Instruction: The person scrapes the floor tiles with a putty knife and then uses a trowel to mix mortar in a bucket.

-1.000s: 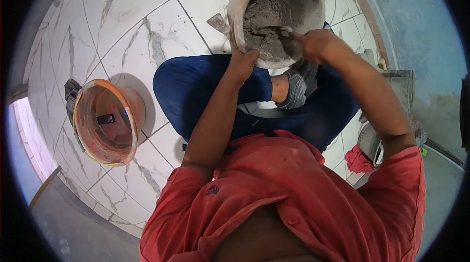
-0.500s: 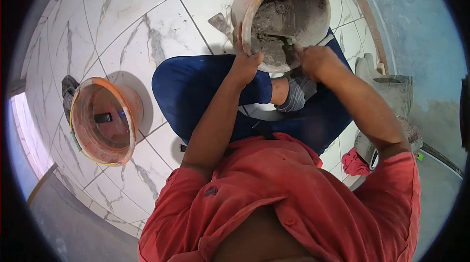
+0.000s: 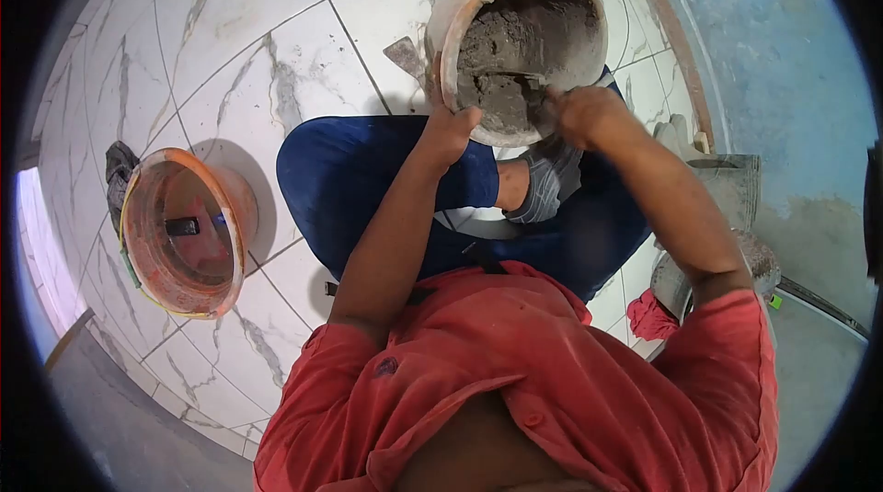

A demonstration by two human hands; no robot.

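Note:
A mortar bucket [image 3: 450,51] is tilted towards me above my crossed legs, with wet grey mortar [image 3: 501,37] inside. My left hand [image 3: 448,135] is closed on its near left rim, thumb over the edge. My right hand [image 3: 589,117] is closed at the near right of the opening, around the handle of a trowel [image 3: 533,83]. The trowel's blade is in the mortar, partly hidden by it. A flat scraper blade [image 3: 403,54] juts out left of the bucket, near my left hand; whether it lies on the floor or is held cannot be told.
On the left, an orange bucket [image 3: 241,216] holds murky water and a dark object [image 3: 182,226]. A dark rag [image 3: 120,175] lies beside it. Marbled tiles [image 3: 248,51] cover the floor. To the right are grey boots [image 3: 731,184], a red cloth [image 3: 651,314] and a blue wall [image 3: 773,60].
The view has shifted slightly. My right hand and the trowel have moved a little within the bucket's mouth. My left hand keeps its grip on the rim.

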